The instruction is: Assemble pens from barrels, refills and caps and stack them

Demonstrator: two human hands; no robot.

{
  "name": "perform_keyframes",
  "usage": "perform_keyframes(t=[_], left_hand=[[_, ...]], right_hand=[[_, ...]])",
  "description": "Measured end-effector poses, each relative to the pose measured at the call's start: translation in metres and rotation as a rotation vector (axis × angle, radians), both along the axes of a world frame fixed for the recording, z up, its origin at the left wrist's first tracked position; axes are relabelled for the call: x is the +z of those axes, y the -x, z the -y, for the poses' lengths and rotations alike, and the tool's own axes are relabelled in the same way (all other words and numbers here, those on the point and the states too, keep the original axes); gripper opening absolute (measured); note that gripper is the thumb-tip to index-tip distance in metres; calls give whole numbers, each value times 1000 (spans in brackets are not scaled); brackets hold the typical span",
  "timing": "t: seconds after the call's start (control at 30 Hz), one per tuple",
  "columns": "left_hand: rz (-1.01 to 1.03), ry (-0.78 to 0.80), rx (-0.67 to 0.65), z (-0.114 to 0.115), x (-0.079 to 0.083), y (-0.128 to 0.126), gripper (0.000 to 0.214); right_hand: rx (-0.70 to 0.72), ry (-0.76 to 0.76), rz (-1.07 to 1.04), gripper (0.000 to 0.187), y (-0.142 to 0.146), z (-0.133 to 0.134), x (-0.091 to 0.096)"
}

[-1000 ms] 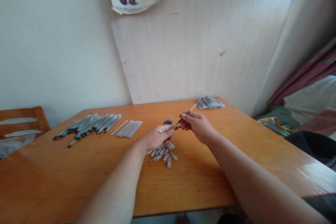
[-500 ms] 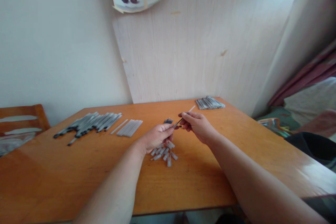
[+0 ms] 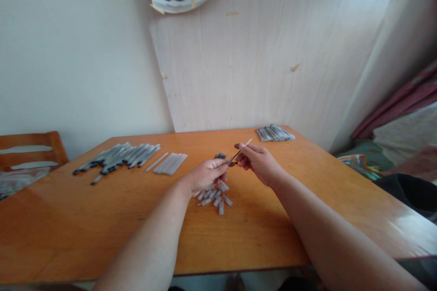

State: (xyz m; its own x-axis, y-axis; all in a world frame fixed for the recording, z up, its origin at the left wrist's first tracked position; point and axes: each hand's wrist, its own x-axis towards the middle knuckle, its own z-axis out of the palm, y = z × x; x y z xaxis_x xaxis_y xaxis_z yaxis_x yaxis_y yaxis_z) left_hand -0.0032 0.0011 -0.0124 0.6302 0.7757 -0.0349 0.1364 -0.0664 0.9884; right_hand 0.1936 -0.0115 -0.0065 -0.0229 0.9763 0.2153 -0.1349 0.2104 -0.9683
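Note:
My left hand (image 3: 209,176) and my right hand (image 3: 258,163) meet over the middle of the table, both closed on one slim pen (image 3: 235,157). It slants up to the right, with a dark middle and a whitish far end. The left thumb and fingers pinch its lower end, while the right fingertips grip farther up. Below my left hand lie several small translucent pen caps (image 3: 217,196), partly covered by it. Just behind that hand is a small cluster of dark pieces (image 3: 220,156), too small to make out.
Left of my hands lie a row of whitish tubes (image 3: 170,164), a single tube (image 3: 157,162) and a pile of black-ended pens (image 3: 118,157). A bundle of pens (image 3: 275,133) rests at the table's back right. A wooden chair (image 3: 32,150) stands left; a dark bag-like thing (image 3: 406,195) is right.
The view has shifted slightly. Both hands keep hold of the pen in nearly the same place, with the right fingers shifted a little on it.

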Motion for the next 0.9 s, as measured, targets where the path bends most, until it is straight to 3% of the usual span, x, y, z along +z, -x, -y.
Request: perform_keyframes(t=[0.2, 0.6, 0.77, 0.9], left_hand=[[-6, 9, 3, 1, 1, 0, 43], [-7, 4, 24, -3, 1, 2, 48], [22, -28, 31, -6, -1, 4, 48], [33, -74, 28, -8, -1, 6, 47]], right_hand=[[-27, 25, -106, 43, -1, 1, 4], [-50, 40, -67, 38, -2, 0, 3], [-47, 52, 71, 20, -3, -2, 1], [67, 75, 289, 14, -3, 2, -1]])
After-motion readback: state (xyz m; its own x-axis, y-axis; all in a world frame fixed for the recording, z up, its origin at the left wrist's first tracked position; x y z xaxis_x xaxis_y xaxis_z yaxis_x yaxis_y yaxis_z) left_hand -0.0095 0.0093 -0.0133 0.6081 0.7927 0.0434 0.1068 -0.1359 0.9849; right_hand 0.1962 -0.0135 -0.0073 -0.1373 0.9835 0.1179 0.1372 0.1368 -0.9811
